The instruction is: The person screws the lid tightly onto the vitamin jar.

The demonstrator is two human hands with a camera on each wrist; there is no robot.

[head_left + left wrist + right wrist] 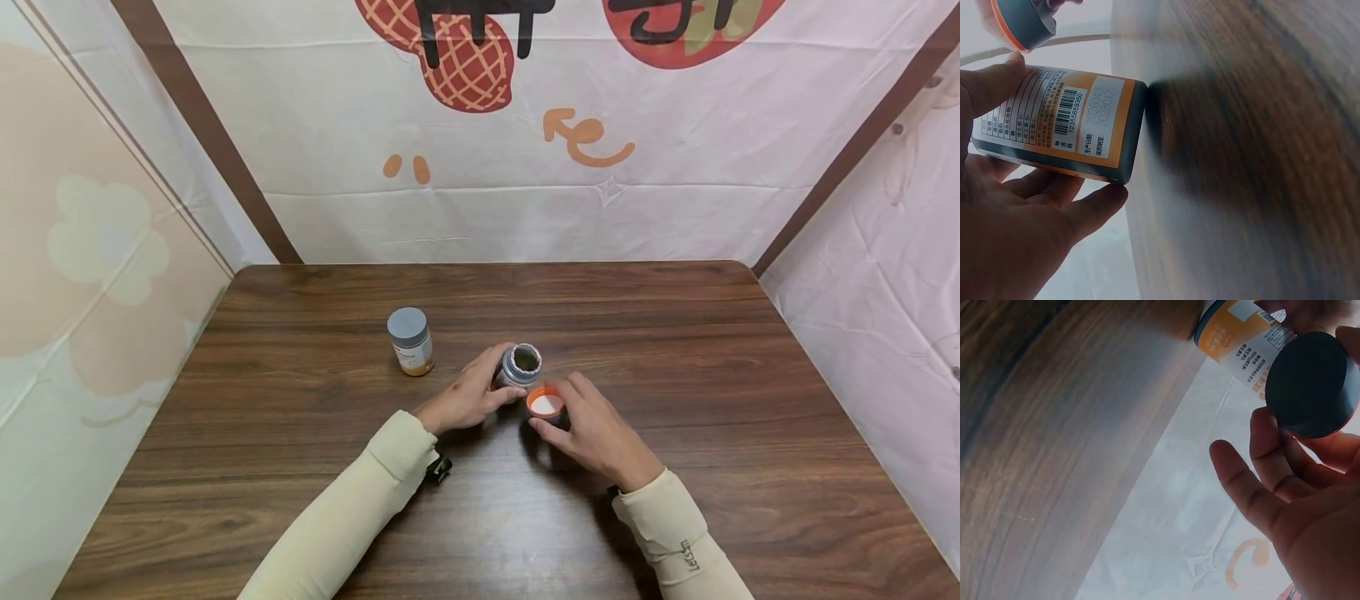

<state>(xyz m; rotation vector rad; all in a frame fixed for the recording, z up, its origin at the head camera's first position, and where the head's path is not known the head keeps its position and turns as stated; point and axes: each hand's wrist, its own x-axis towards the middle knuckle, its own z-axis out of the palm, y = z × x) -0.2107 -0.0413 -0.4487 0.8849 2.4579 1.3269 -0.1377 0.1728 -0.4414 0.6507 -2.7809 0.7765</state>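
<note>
My left hand [474, 393] grips an uncapped supplement bottle [513, 377], its fingers and thumb around the side. The bottle stands on the table with its mouth facing up and slightly toward the head camera; dark contents show inside. In the left wrist view, the bottle [1066, 119] has an orange and white label with a barcode and a dark base. My right hand [600, 425] holds the screw cap [546, 404] beside the bottle mouth, its orange rim and white liner turned up. The cap's dark outer face [1307, 384] fills the right wrist view's upper right.
A second, capped jar [411, 343] with a grey lid and white and orange label stands to the left of my left hand. The brown wood-grain table [675, 350] reaches back to a printed white cloth [480, 221] hanging behind it.
</note>
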